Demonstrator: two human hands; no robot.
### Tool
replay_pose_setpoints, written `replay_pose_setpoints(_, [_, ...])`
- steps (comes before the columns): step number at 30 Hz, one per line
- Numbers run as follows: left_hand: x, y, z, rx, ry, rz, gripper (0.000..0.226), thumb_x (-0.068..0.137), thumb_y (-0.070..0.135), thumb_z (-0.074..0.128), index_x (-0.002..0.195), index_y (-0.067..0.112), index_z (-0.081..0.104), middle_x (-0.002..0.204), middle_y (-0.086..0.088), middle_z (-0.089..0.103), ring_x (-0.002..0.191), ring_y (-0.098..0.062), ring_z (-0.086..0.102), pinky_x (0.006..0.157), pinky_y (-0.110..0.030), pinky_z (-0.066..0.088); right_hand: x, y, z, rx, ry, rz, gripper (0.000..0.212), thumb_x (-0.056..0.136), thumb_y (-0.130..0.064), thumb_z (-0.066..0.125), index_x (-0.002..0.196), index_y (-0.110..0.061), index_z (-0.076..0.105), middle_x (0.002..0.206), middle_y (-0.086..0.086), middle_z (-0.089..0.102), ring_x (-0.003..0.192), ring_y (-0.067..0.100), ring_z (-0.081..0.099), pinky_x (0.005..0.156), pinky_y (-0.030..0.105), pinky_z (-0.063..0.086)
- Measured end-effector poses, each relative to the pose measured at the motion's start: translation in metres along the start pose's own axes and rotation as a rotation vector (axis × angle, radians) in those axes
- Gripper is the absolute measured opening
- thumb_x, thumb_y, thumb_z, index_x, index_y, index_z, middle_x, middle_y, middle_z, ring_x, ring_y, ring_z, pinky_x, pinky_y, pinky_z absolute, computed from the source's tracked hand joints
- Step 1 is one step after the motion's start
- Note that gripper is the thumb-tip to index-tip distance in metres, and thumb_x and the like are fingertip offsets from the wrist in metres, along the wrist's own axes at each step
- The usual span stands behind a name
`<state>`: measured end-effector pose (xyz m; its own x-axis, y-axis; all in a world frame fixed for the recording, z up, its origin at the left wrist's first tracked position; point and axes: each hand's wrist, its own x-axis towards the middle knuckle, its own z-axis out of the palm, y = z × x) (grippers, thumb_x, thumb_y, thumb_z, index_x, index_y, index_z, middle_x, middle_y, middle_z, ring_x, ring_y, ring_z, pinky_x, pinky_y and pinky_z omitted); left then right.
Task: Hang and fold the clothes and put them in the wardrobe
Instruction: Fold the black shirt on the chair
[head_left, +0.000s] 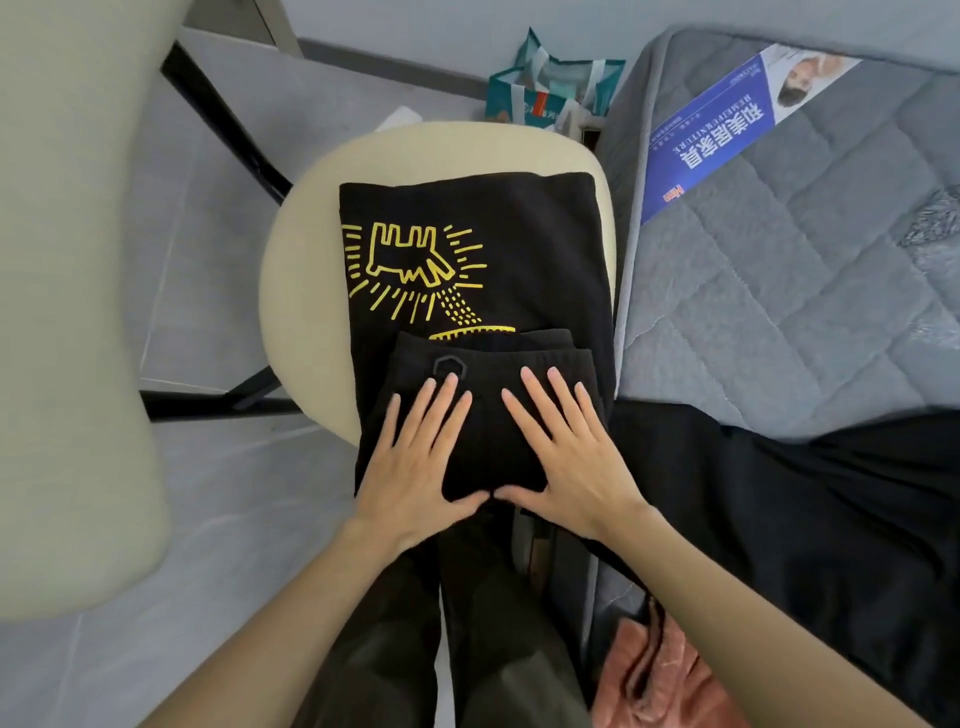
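Note:
A folded black T-shirt with a yellow dog print (524, 244) lies on the cream seat of a chair (296, 291). On its near half sits a smaller folded black garment with a grey hexagon mark (488, 447). My left hand (415, 462) and my right hand (566, 457) both press flat on this smaller garment, fingers straight and spread, thumbs almost touching at its near edge.
A grey quilted mattress (789, 291) with a blue label lies to the right, and black cloth (810, 509) is draped over its near part. A pink cloth (654, 675) lies at the bottom right. A teal bag (550, 83) stands behind the chair. A second cream chair (67, 312) fills the left.

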<state>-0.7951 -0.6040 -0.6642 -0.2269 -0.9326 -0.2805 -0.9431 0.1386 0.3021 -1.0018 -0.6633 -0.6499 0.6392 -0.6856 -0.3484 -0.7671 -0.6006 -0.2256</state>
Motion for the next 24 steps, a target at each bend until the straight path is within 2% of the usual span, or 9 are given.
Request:
replay_pose_setpoints(2, [-0.002, -0.009, 0.007, 0.066, -0.136, -0.005, 0.131, 0.056, 0.073, 0.071, 0.153, 0.015, 0.006, 0.159, -0.012, -0.003, 0.147, -0.03, -0.002, 0.118, -0.048, 0.006, 0.001, 0.014, 0.006, -0.119, -0.13, -0.049, 0.12, 0.069, -0.075, 0.059, 0.153, -0.022, -0.008, 0.16, 0.008, -0.012, 0.147, 0.032, -0.013, 0.12, 0.049, 0.0])
replay_pose_setpoints(4, [-0.002, -0.014, 0.011, 0.129, -0.143, -0.014, 0.132, 0.053, 0.045, 0.088, 0.153, 0.016, 0.008, 0.158, -0.017, 0.0, 0.146, -0.034, 0.003, 0.117, -0.046, 0.01, 0.005, 0.023, 0.007, -0.177, -0.181, -0.073, 0.125, 0.068, -0.069, 0.066, 0.15, -0.023, -0.018, 0.158, 0.008, -0.02, 0.146, 0.033, -0.017, 0.118, 0.045, -0.007])
replay_pose_setpoints(7, [-0.003, -0.016, 0.008, 0.099, -0.083, -0.018, 0.12, 0.059, 0.008, 0.087, 0.152, 0.017, 0.013, 0.157, -0.021, 0.007, 0.144, -0.038, 0.009, 0.114, -0.044, 0.014, 0.006, 0.023, 0.004, -0.148, -0.186, -0.076, 0.111, 0.081, -0.056, 0.062, 0.148, -0.027, -0.021, 0.157, 0.005, -0.025, 0.144, 0.03, -0.023, 0.117, 0.041, -0.012])
replay_pose_setpoints(10, [-0.006, -0.019, 0.001, 0.036, -0.183, -0.005, 0.108, 0.08, 0.023, 0.073, 0.149, 0.027, -0.01, 0.159, -0.013, -0.012, 0.147, -0.033, -0.004, 0.116, -0.04, 0.005, 0.003, 0.021, -0.015, 0.005, -0.217, -0.075, 0.084, 0.091, -0.039, 0.055, 0.152, -0.032, -0.003, 0.16, 0.0, -0.013, 0.144, 0.022, -0.023, 0.115, 0.034, -0.015])
replay_pose_setpoints(14, [-0.01, -0.02, -0.039, -0.229, -0.183, -0.162, 0.063, 0.091, 0.02, 0.057, 0.147, 0.03, 0.032, 0.155, -0.001, 0.03, 0.137, -0.025, 0.037, 0.111, -0.038, 0.032, 0.003, 0.015, -0.06, 0.248, -0.281, 0.043, 0.047, 0.1, -0.025, 0.038, 0.145, -0.035, 0.035, 0.152, -0.004, 0.036, 0.143, 0.023, 0.026, 0.117, 0.037, 0.022])
replay_pose_setpoints(16, [-0.006, -0.019, -0.066, -0.358, -0.137, -0.282, 0.039, 0.092, 0.018, 0.052, 0.129, 0.028, 0.056, 0.125, -0.001, 0.062, 0.11, -0.023, 0.06, 0.091, -0.037, 0.049, 0.007, 0.011, -0.084, 0.337, -0.276, 0.119, 0.036, 0.101, -0.025, 0.035, 0.133, -0.033, 0.049, 0.122, -0.003, 0.062, 0.112, 0.022, 0.057, 0.094, 0.035, 0.044])
replay_pose_setpoints(20, [0.012, -0.027, -0.114, -0.259, -0.188, -0.383, 0.021, 0.089, 0.033, 0.049, 0.093, 0.023, 0.068, 0.078, 0.006, 0.064, 0.074, -0.013, 0.057, 0.058, -0.025, 0.04, 0.02, 0.008, -0.122, 0.498, -0.289, 0.202, 0.023, 0.096, -0.028, 0.043, 0.103, -0.039, 0.061, 0.075, -0.015, 0.059, 0.07, 0.006, 0.054, 0.074, 0.03, 0.045])
replay_pose_setpoints(22, [0.022, -0.037, -0.129, -0.296, -0.162, -0.462, 0.02, 0.084, 0.04, 0.054, 0.087, 0.026, 0.067, 0.081, 0.011, 0.065, 0.078, -0.012, 0.059, 0.055, -0.022, 0.037, 0.031, 0.013, -0.134, 0.532, -0.279, 0.25, 0.018, 0.09, -0.03, 0.048, 0.087, -0.044, 0.058, 0.08, -0.011, 0.064, 0.077, 0.012, 0.06, 0.078, 0.038, 0.051])
replay_pose_setpoints(24, [0.036, -0.049, -0.134, -0.399, -0.026, -0.548, 0.018, 0.083, 0.039, 0.058, 0.094, 0.03, 0.068, 0.093, 0.011, 0.067, 0.088, -0.013, 0.06, 0.064, -0.025, 0.043, 0.047, 0.022, -0.139, 0.518, -0.147, 0.353, 0.015, 0.087, -0.033, 0.054, 0.096, -0.042, 0.061, 0.094, -0.01, 0.067, 0.09, 0.016, 0.062, 0.082, 0.036, 0.051])
